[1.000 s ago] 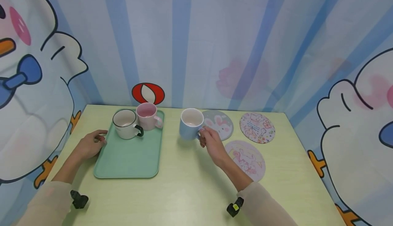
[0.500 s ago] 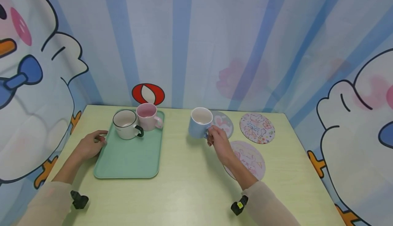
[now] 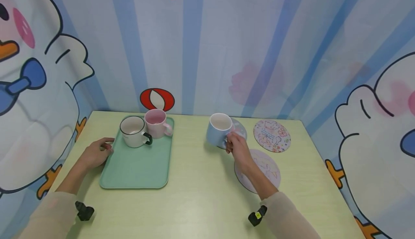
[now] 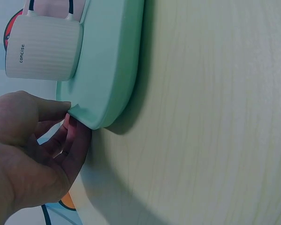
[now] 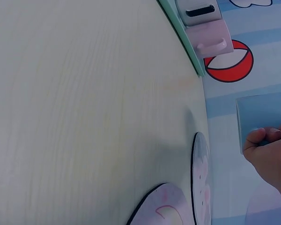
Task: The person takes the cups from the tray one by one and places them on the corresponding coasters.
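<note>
My right hand (image 3: pixel 239 150) grips a light blue mug (image 3: pixel 216 132) by its handle. The mug is upright and raised off the table, over the left part of a grey bunny coaster (image 3: pixel 240 125). At the left, my left hand (image 4: pixel 35 140) pinches the rim of a green tray (image 4: pixel 100 70), thumb on top and fingers beneath. On the tray's far end stand a white mug (image 3: pixel 133 132) with a black rim and handle, and a pink mug (image 3: pixel 156 124) beside it. In the right wrist view only part of the blue mug (image 5: pixel 262 110) shows.
A flowered round coaster (image 3: pixel 271 135) lies at the back right of the pale wooden table (image 3: pixel 194 203). Nearer, a pink coaster (image 3: pixel 259 161) is partly covered by my right forearm. A patterned curtain (image 3: pixel 214 48) hangs behind the table's back edge.
My right hand has carried the blue mug to the right, from the coaster's left side to above part of it. The left hand and tray have stayed in place.
</note>
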A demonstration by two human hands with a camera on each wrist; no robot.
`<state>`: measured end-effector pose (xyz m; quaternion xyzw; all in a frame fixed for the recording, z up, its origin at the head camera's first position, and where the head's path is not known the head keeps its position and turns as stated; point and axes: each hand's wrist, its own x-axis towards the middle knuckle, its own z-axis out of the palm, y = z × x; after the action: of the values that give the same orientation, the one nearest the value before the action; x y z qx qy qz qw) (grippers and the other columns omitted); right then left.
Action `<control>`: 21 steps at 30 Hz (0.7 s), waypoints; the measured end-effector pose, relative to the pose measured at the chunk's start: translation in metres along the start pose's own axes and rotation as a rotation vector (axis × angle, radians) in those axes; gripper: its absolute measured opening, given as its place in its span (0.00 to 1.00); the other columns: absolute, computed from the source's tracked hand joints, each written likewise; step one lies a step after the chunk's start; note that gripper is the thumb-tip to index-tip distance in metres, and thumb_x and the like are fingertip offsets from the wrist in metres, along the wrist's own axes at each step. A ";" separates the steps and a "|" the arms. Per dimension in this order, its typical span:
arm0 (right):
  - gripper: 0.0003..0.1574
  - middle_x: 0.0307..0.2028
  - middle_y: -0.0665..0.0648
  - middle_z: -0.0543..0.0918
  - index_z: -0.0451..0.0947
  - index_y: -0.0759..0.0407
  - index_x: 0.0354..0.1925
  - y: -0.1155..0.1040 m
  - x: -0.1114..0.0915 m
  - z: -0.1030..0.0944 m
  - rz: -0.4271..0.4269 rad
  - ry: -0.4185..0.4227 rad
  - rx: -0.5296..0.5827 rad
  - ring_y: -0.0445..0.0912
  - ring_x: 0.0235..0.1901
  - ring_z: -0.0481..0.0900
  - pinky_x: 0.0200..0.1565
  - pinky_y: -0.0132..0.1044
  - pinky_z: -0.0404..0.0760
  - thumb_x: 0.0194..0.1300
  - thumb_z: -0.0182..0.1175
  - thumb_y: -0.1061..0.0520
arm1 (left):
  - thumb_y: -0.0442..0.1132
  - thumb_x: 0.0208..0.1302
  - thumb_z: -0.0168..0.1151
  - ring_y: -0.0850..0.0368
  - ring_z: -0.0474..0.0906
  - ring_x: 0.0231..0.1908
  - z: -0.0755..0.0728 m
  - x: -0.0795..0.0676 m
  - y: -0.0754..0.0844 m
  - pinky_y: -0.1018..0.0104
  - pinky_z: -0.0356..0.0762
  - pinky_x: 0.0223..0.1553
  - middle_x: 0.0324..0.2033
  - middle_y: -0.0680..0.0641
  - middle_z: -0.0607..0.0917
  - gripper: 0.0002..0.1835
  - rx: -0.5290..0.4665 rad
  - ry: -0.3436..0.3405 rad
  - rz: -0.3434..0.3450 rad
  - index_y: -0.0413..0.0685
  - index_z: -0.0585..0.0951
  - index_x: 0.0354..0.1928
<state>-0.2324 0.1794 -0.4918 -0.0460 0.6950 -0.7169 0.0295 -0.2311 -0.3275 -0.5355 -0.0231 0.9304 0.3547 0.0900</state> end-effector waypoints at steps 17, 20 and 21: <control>0.24 0.26 0.56 0.60 0.57 0.59 0.27 0.003 0.001 -0.028 0.025 0.064 0.018 0.50 0.30 0.62 0.38 0.40 0.68 0.84 0.44 0.54 | 0.36 0.80 0.53 0.31 0.76 0.54 0.000 0.001 -0.002 0.47 0.76 0.46 0.56 0.28 0.77 0.28 0.000 -0.002 0.006 0.29 0.65 0.75; 0.23 0.26 0.55 0.60 0.57 0.58 0.27 0.004 0.001 -0.034 0.029 0.075 0.018 0.49 0.30 0.62 0.38 0.40 0.68 0.84 0.44 0.54 | 0.36 0.80 0.53 0.30 0.75 0.55 0.000 0.001 -0.002 0.45 0.76 0.47 0.56 0.28 0.77 0.28 -0.003 -0.004 0.006 0.29 0.65 0.75; 0.22 0.26 0.55 0.60 0.57 0.58 0.27 0.005 0.001 -0.036 0.029 0.082 0.014 0.49 0.30 0.62 0.38 0.39 0.68 0.83 0.44 0.55 | 0.36 0.80 0.53 0.30 0.75 0.55 0.000 0.001 -0.003 0.45 0.76 0.47 0.56 0.28 0.77 0.28 -0.003 -0.006 0.005 0.29 0.65 0.75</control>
<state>-0.2376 0.2144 -0.4975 -0.0063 0.6910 -0.7227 0.0118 -0.2320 -0.3291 -0.5378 -0.0197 0.9295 0.3566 0.0917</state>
